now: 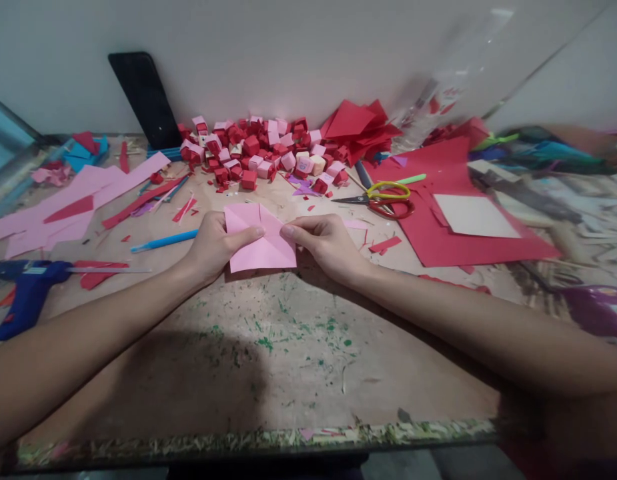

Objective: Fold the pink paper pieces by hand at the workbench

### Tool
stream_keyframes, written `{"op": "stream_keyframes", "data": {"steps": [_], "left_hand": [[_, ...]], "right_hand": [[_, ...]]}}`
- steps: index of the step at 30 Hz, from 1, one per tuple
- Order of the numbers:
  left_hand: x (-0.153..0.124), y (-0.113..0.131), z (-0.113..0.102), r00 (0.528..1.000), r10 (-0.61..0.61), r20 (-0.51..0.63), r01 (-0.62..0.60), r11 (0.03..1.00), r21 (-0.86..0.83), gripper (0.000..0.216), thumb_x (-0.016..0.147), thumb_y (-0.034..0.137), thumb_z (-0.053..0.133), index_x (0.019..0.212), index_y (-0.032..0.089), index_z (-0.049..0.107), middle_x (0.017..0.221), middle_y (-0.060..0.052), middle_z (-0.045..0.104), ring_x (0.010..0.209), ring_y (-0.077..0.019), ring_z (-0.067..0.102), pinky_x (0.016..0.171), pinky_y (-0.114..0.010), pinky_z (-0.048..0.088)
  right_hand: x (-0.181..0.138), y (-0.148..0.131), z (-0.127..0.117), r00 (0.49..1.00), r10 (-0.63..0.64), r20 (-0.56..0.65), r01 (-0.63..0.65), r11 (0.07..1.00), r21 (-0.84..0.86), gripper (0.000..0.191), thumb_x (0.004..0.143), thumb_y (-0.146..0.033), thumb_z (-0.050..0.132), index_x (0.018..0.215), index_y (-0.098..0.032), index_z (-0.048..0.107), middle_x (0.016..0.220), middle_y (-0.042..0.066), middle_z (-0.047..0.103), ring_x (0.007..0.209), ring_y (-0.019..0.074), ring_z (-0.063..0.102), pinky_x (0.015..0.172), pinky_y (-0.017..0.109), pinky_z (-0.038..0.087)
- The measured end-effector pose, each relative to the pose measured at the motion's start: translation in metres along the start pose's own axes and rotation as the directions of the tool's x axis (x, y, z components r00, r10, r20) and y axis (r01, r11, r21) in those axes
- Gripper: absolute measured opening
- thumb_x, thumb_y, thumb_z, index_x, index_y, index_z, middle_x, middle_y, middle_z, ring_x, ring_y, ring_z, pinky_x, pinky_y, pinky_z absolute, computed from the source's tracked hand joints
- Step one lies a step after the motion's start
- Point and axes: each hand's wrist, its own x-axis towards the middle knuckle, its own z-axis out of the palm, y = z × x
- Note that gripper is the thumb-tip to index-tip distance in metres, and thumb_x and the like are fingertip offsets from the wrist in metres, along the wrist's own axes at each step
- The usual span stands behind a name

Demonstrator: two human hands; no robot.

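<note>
Between my two hands, just above the table, is a square of pink paper (262, 253) with crease lines running across it. My left hand (215, 245) grips its left side, the thumb lying flat on top and the fingers hidden underneath. On the other side, my right hand (323, 243) pinches the paper's right edge between thumb and fingers. The paper's upper right corner looks folded or slanted. Beyond it lies a heap of small red and pink folded paper cubes (251, 180).
Yellow-and-red-handled scissors (383, 199) lie near red sheets (433, 247) and a cream square (475, 215). At left are a blue glue gun (31, 290), a blue pen (165, 240) and pink strips (78, 223). A black phone (144, 97) leans on the wall; a clear bottle (433, 107) stands behind.
</note>
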Motion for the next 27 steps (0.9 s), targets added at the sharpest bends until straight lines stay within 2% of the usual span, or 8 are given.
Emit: {"op": "stream_keyframes", "data": {"steps": [4,6,9,17,23,27], "left_hand": [[0.0036,-0.0012,0.0024,0.995,0.026,-0.096,-0.04,0.988,-0.146,0.03,0.069,0.033,0.09,0.085,0.013,0.075,0.083,-0.008,0.078,0.075,-0.0206,0.072,0.066,-0.029,0.059],[0.0054,-0.0011,0.0034,0.984,0.04,-0.171,-0.074,0.977,-0.2,0.032,0.068,0.033,0.091,0.086,0.013,0.074,0.085,-0.007,0.077,0.073,-0.0188,0.072,0.066,-0.028,0.059],[0.0073,-0.0001,0.0043,0.976,0.04,-0.214,-0.094,0.964,-0.248,0.033,0.067,0.033,0.092,0.086,0.014,0.073,0.087,-0.006,0.077,0.075,-0.0186,0.072,0.069,-0.029,0.06],[0.009,0.0008,0.0046,0.956,0.074,-0.285,-0.144,0.962,-0.233,0.028,0.07,0.034,0.091,0.083,0.018,0.073,0.094,-0.008,0.079,0.086,-0.0242,0.075,0.078,-0.036,0.065],[0.0087,0.0018,0.0054,0.955,0.06,-0.291,-0.137,0.958,-0.252,0.03,0.067,0.036,0.093,0.082,0.019,0.074,0.095,-0.008,0.08,0.091,-0.0254,0.075,0.08,-0.037,0.065],[0.0082,0.0031,0.0053,0.957,0.054,-0.283,-0.132,0.956,-0.263,0.027,0.067,0.035,0.093,0.08,0.019,0.074,0.092,-0.006,0.079,0.084,-0.0223,0.074,0.075,-0.033,0.064]], "right_hand": [[0.0011,0.0034,0.0024,1.0,0.021,-0.018,-0.016,0.969,0.247,0.036,0.087,-0.044,0.079,0.066,-0.016,0.07,0.056,-0.002,0.058,0.05,0.0104,0.052,0.049,0.025,0.041],[0.0017,0.0036,0.0033,0.999,0.051,0.011,-0.051,0.923,0.38,0.029,0.084,-0.042,0.082,0.074,-0.017,0.073,0.058,0.0,0.065,0.051,0.013,0.061,0.051,0.026,0.049],[0.0022,0.0022,0.0024,0.995,0.071,0.07,-0.095,0.875,0.475,0.022,0.077,-0.035,0.085,0.087,-0.016,0.08,0.067,0.005,0.076,0.057,0.0168,0.07,0.054,0.027,0.054],[0.0016,0.0053,-0.0053,0.982,0.041,0.182,-0.118,0.89,0.44,0.037,0.083,-0.033,0.084,0.116,-0.016,0.084,0.076,0.009,0.081,0.065,0.019,0.075,0.055,0.026,0.055],[0.0015,0.008,-0.0039,0.987,0.006,0.162,-0.08,0.886,0.456,0.028,0.082,-0.034,0.09,0.106,-0.022,0.087,0.081,0.006,0.082,0.067,0.0169,0.075,0.054,0.023,0.054],[0.0017,0.0081,-0.0026,0.988,-0.002,0.155,-0.068,0.894,0.443,0.031,0.081,-0.037,0.092,0.107,-0.021,0.086,0.083,0.005,0.081,0.068,0.0153,0.075,0.053,0.021,0.053]]}}
